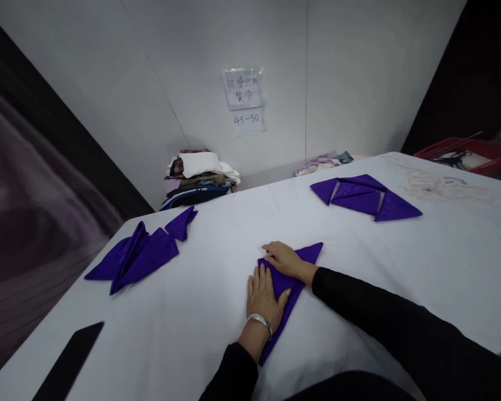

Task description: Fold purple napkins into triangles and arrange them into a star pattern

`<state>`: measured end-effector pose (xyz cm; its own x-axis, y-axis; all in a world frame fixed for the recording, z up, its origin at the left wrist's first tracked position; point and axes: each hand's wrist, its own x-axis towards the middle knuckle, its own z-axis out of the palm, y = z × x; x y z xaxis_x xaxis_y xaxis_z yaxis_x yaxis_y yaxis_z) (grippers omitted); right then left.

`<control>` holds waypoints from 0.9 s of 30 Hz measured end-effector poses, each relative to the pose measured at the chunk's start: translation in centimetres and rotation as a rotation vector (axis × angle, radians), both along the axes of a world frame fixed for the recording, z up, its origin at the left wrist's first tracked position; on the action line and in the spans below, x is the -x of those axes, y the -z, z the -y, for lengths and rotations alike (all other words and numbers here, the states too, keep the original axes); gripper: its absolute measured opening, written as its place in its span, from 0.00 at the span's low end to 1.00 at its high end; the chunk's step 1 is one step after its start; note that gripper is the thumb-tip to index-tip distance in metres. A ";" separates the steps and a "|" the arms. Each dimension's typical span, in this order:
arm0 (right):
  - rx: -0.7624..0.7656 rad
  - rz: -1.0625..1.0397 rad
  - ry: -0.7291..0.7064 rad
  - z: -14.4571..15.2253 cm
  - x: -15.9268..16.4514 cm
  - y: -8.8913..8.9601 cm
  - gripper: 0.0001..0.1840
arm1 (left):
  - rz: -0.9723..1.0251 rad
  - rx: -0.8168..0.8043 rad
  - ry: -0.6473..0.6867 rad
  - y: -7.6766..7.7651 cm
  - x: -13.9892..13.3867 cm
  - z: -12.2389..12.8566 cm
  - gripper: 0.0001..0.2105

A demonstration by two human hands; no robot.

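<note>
In front of me a purple cloth napkin [280,283], folded into a pointed triangle, lies on the white-covered table [217,312]. My left hand [264,301], with a silver bangle at the wrist, rests flat on its left part, fingers stretched out. Over the upper edge lies my right hand [284,259], its fingers pointing left and touching the cloth near the left hand's fingertips. Whether the right fingers pinch the fabric is hard to make out. One tip of the napkin sticks out at the upper right, another towards me.
Folded purple napkins [146,256] lie at the left, and more purple pieces [359,195] at the back right. A black flat strip [70,362] is at the front left. Clothes [200,178] are stacked by the wall, below a paper sign [245,92]. A red basket [488,150] stands far right.
</note>
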<state>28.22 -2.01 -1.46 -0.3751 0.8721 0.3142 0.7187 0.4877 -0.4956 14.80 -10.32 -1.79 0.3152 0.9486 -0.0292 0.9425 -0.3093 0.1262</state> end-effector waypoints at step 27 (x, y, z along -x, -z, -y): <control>-0.036 0.144 0.308 -3.8 -12.8 -1.0 0.25 | -0.006 -0.020 -0.005 -0.1 0.1 0.1 0.35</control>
